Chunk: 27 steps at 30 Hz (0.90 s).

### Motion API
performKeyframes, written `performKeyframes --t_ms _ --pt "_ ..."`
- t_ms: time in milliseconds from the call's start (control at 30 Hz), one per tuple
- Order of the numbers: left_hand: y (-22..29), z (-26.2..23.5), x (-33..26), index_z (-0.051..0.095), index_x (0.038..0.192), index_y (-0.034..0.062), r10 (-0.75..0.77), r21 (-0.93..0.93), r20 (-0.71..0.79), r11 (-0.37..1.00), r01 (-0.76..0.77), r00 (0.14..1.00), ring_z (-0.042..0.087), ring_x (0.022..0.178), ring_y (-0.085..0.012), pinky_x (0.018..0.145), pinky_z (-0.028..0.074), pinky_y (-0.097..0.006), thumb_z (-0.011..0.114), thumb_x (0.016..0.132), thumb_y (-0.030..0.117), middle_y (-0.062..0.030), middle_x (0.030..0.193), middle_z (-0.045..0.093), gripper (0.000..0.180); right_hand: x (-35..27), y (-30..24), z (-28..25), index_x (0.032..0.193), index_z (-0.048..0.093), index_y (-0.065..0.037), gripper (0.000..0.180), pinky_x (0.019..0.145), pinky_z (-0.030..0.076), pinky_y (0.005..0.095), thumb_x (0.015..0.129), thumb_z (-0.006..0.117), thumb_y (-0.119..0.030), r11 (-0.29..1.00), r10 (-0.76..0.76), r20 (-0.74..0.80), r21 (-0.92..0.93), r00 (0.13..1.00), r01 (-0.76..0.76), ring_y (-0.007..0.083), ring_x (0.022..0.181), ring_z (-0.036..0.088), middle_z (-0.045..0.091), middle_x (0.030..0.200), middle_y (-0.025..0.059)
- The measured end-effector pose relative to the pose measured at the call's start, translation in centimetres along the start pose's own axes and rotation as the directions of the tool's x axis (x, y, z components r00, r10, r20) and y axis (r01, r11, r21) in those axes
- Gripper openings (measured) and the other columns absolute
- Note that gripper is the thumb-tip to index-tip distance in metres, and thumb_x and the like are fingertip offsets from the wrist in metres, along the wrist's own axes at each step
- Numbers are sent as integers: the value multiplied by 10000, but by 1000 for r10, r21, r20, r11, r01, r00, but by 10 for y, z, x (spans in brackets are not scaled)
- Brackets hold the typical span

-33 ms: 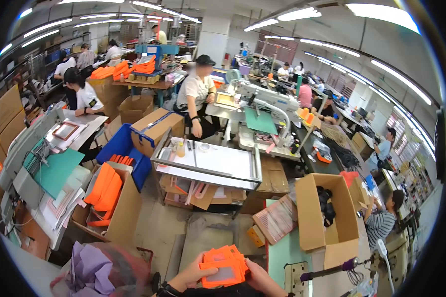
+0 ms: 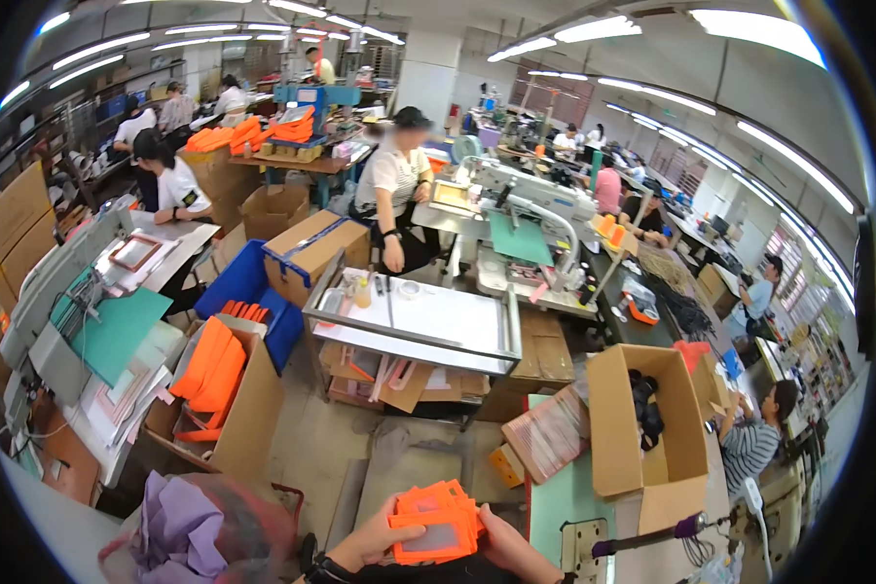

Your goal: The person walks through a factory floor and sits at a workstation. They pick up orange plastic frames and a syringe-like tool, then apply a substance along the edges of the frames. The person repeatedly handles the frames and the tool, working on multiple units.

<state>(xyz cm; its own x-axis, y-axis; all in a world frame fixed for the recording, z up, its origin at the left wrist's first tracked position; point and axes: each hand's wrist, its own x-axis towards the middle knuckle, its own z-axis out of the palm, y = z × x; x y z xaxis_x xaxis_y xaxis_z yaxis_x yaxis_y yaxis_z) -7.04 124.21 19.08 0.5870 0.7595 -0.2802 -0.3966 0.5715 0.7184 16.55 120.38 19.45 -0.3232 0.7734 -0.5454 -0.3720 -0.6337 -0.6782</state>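
Both my hands hold a small stack of orange fabric pieces (image 2: 438, 521) at the bottom middle of the view; the top piece has a greyish clear window. My left hand (image 2: 372, 541) grips the stack's left edge, with a dark band at the wrist. My right hand (image 2: 512, 545) supports its right side from below. The stack is roughly level, just above a dark surface close to my body.
An open carton of orange pieces (image 2: 226, 389) stands at left, beside a blue bin (image 2: 248, 287). A carton with black items (image 2: 642, 428) is at right. Ahead are a metal-framed table (image 2: 414, 326), a sewing machine (image 2: 530, 204) and a standing person (image 2: 394, 185). A purple bag (image 2: 195, 530) lies lower left.
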Motion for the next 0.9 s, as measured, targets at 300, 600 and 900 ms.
performKeyframes --t_ms 300,600,900 --pt "26 -45 12 200 1386 -10 119 168 -281 983 -74 952 429 1226 -197 1024 382 -339 744 766 80 -133 1331 404 830 104 -58 41 1424 216 -18 800 1043 339 321 809 706 -168 925 113 320 -379 941 18 174 1243 410 416 1346 104" --pt "70 -80 106 17 1453 92 90 -60 -447 990 -130 890 397 1264 -268 1039 363 -436 685 841 169 -182 1426 282 909 241 -125 22 1379 320 -24 773 1000 406 324 760 759 -173 880 255 366 -471 895 -58 174 1181 486 485 1295 83" --pt "20 -211 183 341 1397 85 -77 19 -691 992 124 719 576 1022 -232 845 498 -407 652 860 284 -98 1210 559 652 435 -259 -88 1295 425 -31 480 927 510 419 855 611 -64 984 28 183 170 983 -60 261 1110 573 545 1243 107"
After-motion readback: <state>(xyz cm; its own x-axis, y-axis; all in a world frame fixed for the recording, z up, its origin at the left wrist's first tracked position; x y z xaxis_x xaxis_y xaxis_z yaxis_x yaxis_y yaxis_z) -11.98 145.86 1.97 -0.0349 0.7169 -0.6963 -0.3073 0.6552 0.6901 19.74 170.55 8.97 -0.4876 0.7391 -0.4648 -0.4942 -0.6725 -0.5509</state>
